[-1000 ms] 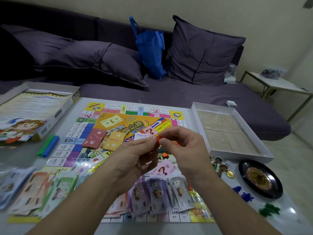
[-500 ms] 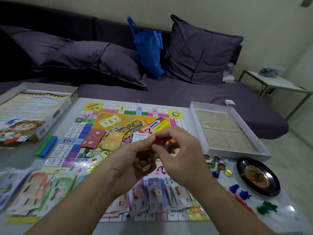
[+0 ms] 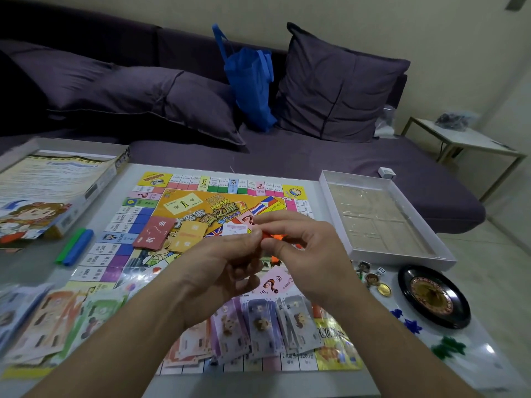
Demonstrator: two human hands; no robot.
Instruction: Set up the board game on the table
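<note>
Over the board [image 3: 138, 222], both hands [image 3: 230, 262] [image 3: 310, 254] pinch small orange pieces [image 3: 268, 235], apparently separating them; next, placing them down.

Bare table [image 3: 34, 271] lies open on the left, just the green and blue sticks [image 3: 75, 247] there. Right side is crowded: box tray [image 3: 382, 219], roulette wheel [image 3: 434, 295], loose tokens [image 3: 373, 278]. Near edge is blocked by fanned paper money [image 3: 267, 326].
</note>
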